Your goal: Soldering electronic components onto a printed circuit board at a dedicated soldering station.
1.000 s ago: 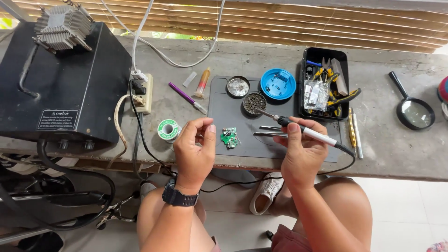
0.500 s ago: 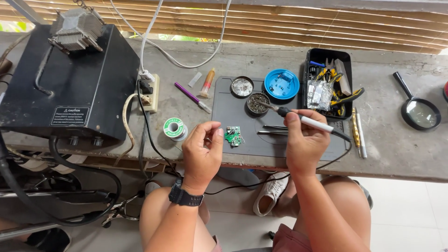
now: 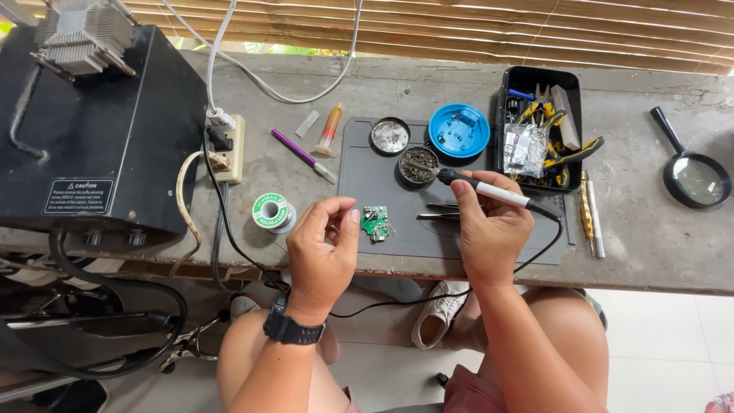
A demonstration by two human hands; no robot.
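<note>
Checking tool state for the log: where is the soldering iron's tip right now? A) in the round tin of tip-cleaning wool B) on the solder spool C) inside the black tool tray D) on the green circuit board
A: the right hand holds the soldering iron with its tip at the round cleaning tin, away from the green circuit board near the left hand.
</note>
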